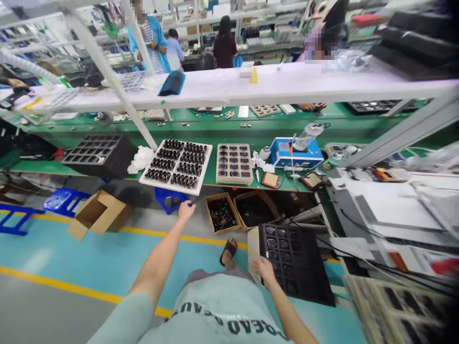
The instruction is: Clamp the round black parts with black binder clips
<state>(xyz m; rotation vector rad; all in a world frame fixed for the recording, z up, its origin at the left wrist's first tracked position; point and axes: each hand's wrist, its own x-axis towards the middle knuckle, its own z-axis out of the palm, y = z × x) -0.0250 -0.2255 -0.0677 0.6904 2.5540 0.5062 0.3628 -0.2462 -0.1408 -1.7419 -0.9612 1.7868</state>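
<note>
My left hand (186,211) reaches forward, fingers closed around a small blue part that looks like the edge of the blue stool (170,199) under the bench. Just above it, a white tray (176,165) filled with rows of dark shiny parts juts over the bench edge. My right hand (264,269) hangs low, its fingers loosely bent and apart, beside a pale tray stack (253,241). A black tray (304,267) with round and square dark pieces in its pockets lies next to that hand. I see nothing held in the right hand.
On the green bench stand a beige tray (234,165), a blue device (297,153) and a black foam block (102,155). Below are a box of dark parts (222,212), another carton (256,210) and an open carton (100,215). Several people are across the bench.
</note>
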